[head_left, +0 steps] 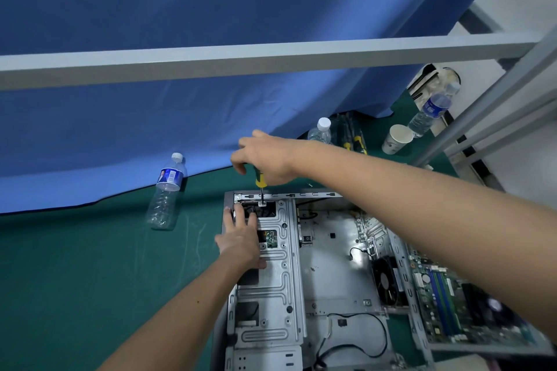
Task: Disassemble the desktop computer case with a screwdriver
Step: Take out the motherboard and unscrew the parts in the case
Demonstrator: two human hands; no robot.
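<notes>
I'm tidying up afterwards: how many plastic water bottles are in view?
3: one bottle left of the case, one behind the right hand, one far right.

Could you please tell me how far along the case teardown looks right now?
Done: the grey metal computer case lies open. In hand: the right hand holds a yellow-handled screwdriver on a far-edge screw; the left hand rests on the drive bracket. Left: bracket and fan.

Two bare forearms, nothing worn.
Left hand (239, 239) and right hand (265, 156) show no gloves, rings or watch; both arms run sleeveless from the frame's lower edge toward the computer case (331, 250).
</notes>
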